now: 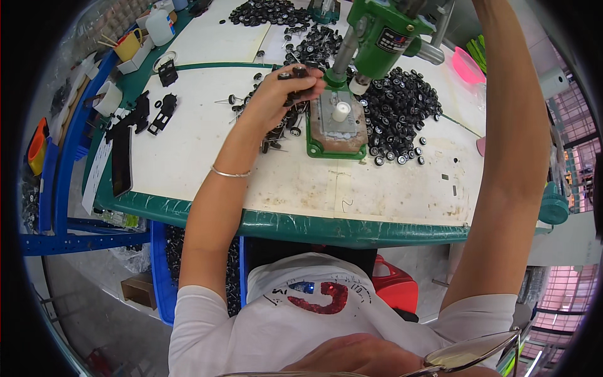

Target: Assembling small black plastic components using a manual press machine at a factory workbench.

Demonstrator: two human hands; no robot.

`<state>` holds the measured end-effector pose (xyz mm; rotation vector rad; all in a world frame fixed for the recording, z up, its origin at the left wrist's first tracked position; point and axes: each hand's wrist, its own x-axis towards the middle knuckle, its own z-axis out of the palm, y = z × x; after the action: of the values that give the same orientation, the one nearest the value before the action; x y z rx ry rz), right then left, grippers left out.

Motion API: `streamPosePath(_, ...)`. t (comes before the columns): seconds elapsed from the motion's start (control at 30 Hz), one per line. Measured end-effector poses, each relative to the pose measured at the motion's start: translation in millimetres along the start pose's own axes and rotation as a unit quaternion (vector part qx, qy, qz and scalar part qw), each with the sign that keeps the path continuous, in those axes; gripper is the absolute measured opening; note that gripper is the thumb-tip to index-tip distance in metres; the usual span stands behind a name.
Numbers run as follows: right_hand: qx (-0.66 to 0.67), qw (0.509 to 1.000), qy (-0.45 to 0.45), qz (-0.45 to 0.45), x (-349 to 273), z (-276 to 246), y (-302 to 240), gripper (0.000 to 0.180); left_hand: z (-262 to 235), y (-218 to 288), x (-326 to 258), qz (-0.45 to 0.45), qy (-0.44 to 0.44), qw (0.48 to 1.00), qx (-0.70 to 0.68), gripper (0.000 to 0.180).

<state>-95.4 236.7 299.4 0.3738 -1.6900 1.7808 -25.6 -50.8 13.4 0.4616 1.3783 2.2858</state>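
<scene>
My left hand (282, 93) is closed around a few small black wheels (300, 73), just left of the post of a green hand press (391, 39). Under the press head, a white round peg (341, 111) stands on a metal plate on the green-edged base (315, 151). Beneath and beside my left hand lie black wheels on thin metal axles (295, 131). My right forearm (512, 113) rises past the right side of the press and leaves by the top edge, so the hand itself is out of sight.
Loose black wheels (402, 107) are heaped right of the press, more (267, 11) at the back. Black plastic chassis parts (163, 114) and a dark phone-like slab (122, 164) lie left. A pink basin (468, 65) sits back right; a blue bin (164, 276) stands below the green table edge (295, 226).
</scene>
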Motion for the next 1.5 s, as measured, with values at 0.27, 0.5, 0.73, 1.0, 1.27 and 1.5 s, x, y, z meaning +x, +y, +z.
streamPosePath(0.27, 0.045, 0.999, 0.021, -0.007, -49, -22, 21, 0.035, -4, 13, -17, -0.034, -0.087, 0.781, 0.617, 0.026)
streamPosePath(0.5, -0.083, 0.985, 0.073, 0.133, -131, -68, -4, 0.036, 25, 9, -31, 0.036, -0.050, 0.611, 0.789, 0.020)
streamPosePath(0.73, -0.154, 0.978, -0.022, 0.143, -228, -108, 15, 0.031, 6, 32, -39, -0.088, -0.020, 0.869, 0.487, 0.019)
streamPosePath(1.0, -0.442, 0.866, -0.213, 0.094, -375, -75, 67, 0.019, -3, 9, -23, -0.093, -0.023, 0.993, -0.067, 0.024)
streamPosePath(1.27, -0.394, 0.890, -0.194, 0.121, -379, -71, 86, 0.012, 22, 7, -20, -0.098, -0.074, 0.990, -0.074, 0.017)
streamPosePath(1.5, -0.468, 0.847, -0.236, 0.091, -361, -55, 75, 0.015, 36, -5, -3, -0.055, 0.020, 0.998, -0.030, 0.028)
